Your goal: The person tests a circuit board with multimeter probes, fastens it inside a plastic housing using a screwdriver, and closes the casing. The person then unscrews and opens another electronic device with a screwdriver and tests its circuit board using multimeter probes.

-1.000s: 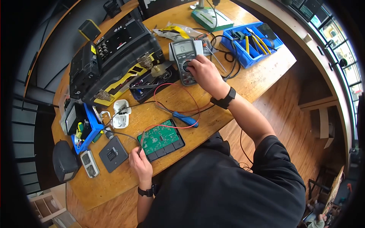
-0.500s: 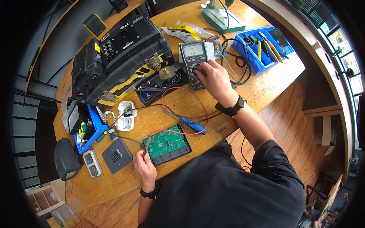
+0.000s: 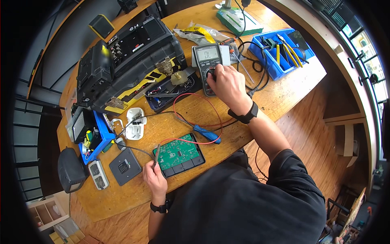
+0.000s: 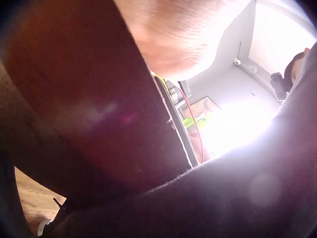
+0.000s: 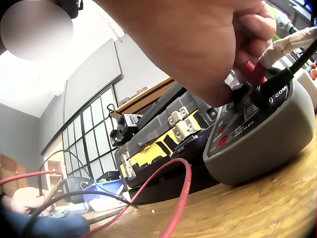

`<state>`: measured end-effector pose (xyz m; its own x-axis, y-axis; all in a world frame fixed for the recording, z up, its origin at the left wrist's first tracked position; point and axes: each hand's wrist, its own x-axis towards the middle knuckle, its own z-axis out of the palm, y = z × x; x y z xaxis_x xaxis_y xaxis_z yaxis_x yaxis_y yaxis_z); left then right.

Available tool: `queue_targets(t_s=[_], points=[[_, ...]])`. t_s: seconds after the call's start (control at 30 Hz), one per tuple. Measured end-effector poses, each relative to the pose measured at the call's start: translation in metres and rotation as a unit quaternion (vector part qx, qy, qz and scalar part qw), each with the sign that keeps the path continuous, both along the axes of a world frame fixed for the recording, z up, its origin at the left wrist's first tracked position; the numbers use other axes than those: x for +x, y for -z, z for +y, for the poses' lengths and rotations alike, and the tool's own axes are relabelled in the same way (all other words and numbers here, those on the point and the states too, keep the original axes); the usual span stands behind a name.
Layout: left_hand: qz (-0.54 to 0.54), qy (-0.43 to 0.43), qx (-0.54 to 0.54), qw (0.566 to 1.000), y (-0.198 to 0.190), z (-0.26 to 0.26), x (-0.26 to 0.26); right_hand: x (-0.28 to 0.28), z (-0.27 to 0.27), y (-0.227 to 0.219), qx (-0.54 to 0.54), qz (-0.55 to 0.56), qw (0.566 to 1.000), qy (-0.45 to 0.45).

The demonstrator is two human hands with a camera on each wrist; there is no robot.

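Note:
In the head view, my right hand pinches the dial of the grey multimeter, whose screen appears to read OL. The right wrist view shows that hand over the multimeter, with a black plug at the COM socket and a red plug beside it. Near the table's front, my left hand grips the test probes at the left edge of a green circuit board. Whether the tips touch the board I cannot tell. Skin and dark cloth fill most of the left wrist view.
A blue-handled tool and a red lead lie behind the board. A dark square plate sits left of it. Farther back stand a big black case, an open parts tray and a blue bin of pliers.
The head view has shifted, moving the table scene rightward in the picture. My right hand has changed its pose slightly at the dial. My left hand stays beside the board, still gripping the probes.

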<state>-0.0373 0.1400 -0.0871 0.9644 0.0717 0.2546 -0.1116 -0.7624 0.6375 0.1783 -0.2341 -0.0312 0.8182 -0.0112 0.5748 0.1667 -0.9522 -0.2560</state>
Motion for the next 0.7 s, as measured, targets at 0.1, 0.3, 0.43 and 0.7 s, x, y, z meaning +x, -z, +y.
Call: queue_targets(t_s=[0.1, 0.3, 0.43, 0.7], points=[[0.011, -0.001, -0.011, 1.0, 0.001, 0.0, 0.002, -0.003, -0.001, 0.0, -0.014, 0.013, 1.0, 0.01], [0.01, -0.007, -0.019, 1.0, 0.002, 0.001, 0.0, -0.002, -0.001, 0.001, -0.013, 0.029, 0.999, 0.0], [-0.007, -0.002, -0.022, 1.0, 0.004, 0.001, 0.001, 0.001, -0.001, 0.008, -0.006, 0.027, 1.0, -0.003], [-0.011, -0.006, -0.032, 0.999, 0.005, 0.0, 0.001, -0.006, -0.004, -0.002, 0.033, 0.036, 0.999, -0.017]])
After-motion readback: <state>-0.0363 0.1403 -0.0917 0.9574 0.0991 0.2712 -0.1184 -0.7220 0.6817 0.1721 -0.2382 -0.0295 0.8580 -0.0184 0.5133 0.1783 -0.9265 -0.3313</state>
